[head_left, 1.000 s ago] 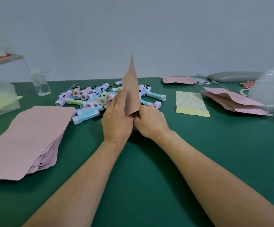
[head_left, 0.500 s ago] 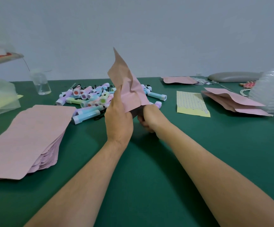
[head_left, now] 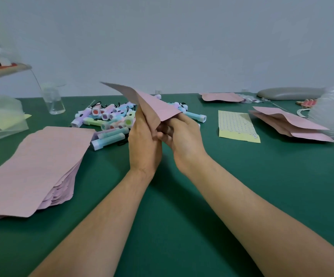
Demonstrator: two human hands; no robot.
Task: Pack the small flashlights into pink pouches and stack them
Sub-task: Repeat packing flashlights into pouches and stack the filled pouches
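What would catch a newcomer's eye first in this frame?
The left hand and right hand hold one pink pouch raised at the centre, above the green table. Behind it lies a heap of pastel flashlights; a thick stack of flat pink pouches sits at the left.

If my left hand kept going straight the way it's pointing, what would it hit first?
Likely the flashlight pile beyond the left hand, which grips the pink pouch; depth is unclear.
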